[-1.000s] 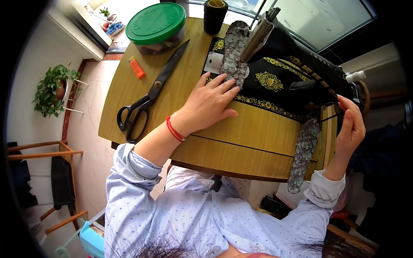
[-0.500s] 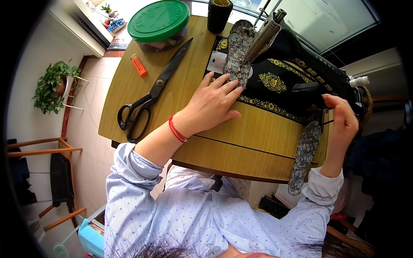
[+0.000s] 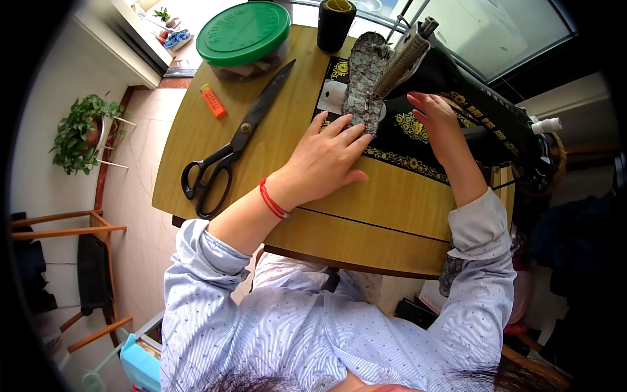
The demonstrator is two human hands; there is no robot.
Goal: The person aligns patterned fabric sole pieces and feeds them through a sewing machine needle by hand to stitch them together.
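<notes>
A grey mottled insole-shaped fabric piece lies on the bed of a black sewing machine with gold floral decoration, its middle at the machine's needle end. My left hand rests flat, fingers spread, with the fingertips on the near end of that piece. Over the machine bed, right of the piece and apart from it, my right hand is raised with fingers extended and nothing in it. A second mottled piece shows at the table's right front edge, mostly hidden by my right sleeve.
Large black scissors and an orange lighter lie on the wooden table at left. Behind them stands a green-lidded tub. A black thread cone is at the back edge, and a white spool sits at the machine's right end.
My right hand has moved left and away from me, from the machine's right end to over its bed. Its sleeve now covers most of the second piece. My left hand stays on the first.
</notes>
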